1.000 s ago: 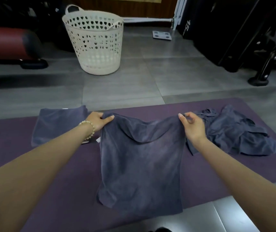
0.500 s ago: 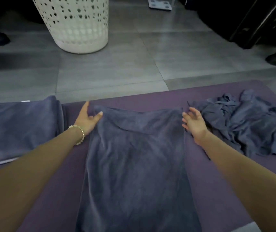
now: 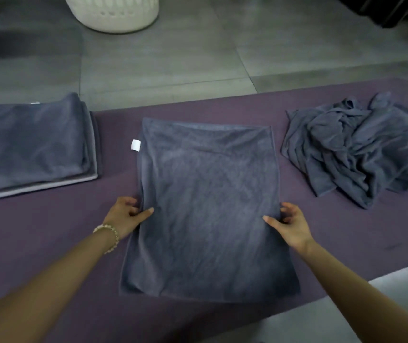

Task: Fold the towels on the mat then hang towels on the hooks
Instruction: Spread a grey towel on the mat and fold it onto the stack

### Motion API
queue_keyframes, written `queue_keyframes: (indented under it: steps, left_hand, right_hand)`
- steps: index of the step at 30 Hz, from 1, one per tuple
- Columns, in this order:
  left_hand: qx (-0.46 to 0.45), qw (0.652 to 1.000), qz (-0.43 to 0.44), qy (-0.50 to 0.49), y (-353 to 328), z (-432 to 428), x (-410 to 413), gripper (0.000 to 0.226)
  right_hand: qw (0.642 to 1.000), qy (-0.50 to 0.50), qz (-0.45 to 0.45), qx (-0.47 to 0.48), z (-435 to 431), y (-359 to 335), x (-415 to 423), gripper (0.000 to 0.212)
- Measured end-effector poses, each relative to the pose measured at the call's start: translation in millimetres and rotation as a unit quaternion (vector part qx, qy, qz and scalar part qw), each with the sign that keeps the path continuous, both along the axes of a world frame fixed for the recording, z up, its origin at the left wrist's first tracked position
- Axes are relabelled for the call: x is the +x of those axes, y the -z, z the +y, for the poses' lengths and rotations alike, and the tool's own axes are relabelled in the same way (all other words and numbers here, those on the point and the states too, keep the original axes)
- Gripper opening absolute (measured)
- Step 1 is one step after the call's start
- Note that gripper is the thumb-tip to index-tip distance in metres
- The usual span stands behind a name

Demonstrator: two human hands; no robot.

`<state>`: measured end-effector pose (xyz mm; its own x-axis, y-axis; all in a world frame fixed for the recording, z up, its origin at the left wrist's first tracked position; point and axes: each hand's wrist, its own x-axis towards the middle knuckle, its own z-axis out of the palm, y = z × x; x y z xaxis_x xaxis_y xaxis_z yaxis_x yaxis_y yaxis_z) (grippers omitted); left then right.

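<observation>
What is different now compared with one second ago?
The middle towel, held up by its far corners then, now lies flat on the mat. The left hand and right hand let go, moved nearer and pinch its side edges. The folded stack and crumpled pile stayed.

Dim, flat indoor light with a cool grey cast. A pale sheen lies on the floor tiles (image 3: 163, 58) at upper centre. Shadows are faint, detail slightly soft throughout. The mat (image 3: 222, 105) edge bows from wide-angle distortion.

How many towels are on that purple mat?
3 that I can tell apart: folded stack at left, flat towel in the middle, crumpled heap at right. Stack and heap may hide more.
</observation>
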<state>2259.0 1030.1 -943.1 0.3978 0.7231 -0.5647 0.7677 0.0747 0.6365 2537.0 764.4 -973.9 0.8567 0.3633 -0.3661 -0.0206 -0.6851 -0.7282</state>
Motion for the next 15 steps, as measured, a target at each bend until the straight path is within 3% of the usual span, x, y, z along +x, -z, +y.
queue_keyframes:
  steps: [2,6,10,15]
  left_hand:
    - [-0.042,0.999,0.009,0.020,-6,-11,-5,0.063]
    - [-0.104,0.994,-0.017,-0.005,-9,-44,-34,0.041]
    - [-0.048,0.999,-0.006,-0.009,-3,-68,-68,0.032]
    - [-0.017,0.999,-0.031,-0.031,-10,-71,-81,0.024]
  right_hand:
    - [1.000,0.010,0.000,0.012,-5,0,-5,0.051]
    - [0.995,-0.049,0.051,-0.069,-22,-11,-18,0.042]
    - [0.990,-0.061,0.107,-0.061,-49,-19,-47,0.034]
    - [0.994,-0.041,0.091,-0.052,-80,-32,-70,0.025]
